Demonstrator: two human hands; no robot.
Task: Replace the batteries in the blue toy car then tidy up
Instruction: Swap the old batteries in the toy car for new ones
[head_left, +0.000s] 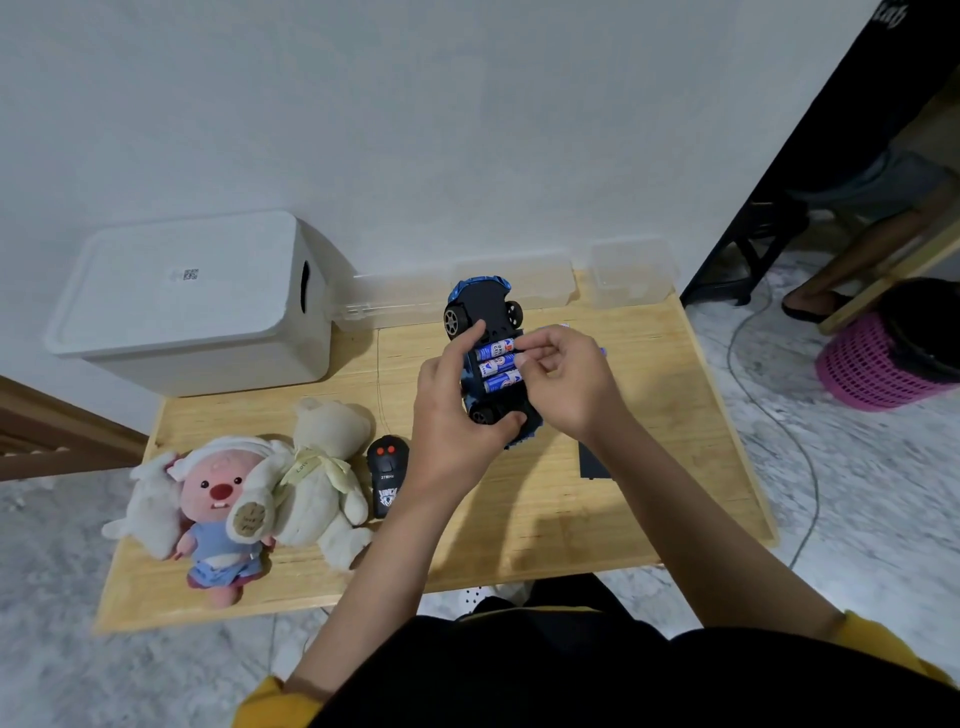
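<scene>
The blue toy car (485, 306) is upside down above the wooden table (649, 493), its black underside facing me. My left hand (452, 410) grips it around the rear, thumb under the back wheel. The battery bay is uncovered and holds three blue batteries (498, 366) side by side. My right hand (566, 379) pinches with its fingertips at the right ends of the batteries; whether it grips one I cannot tell. A black flat piece (592, 460), perhaps the battery cover, lies on the table under my right forearm. Something blue-tipped shows just behind my right hand.
A black remote control (387, 475) and two plush toys (244, 499) lie at the table's left front. A white lidded bin (192, 296) stands at the back left, clear plastic boxes (631, 270) along the wall. A pink basket (878, 358) and another person's foot are on the floor at right.
</scene>
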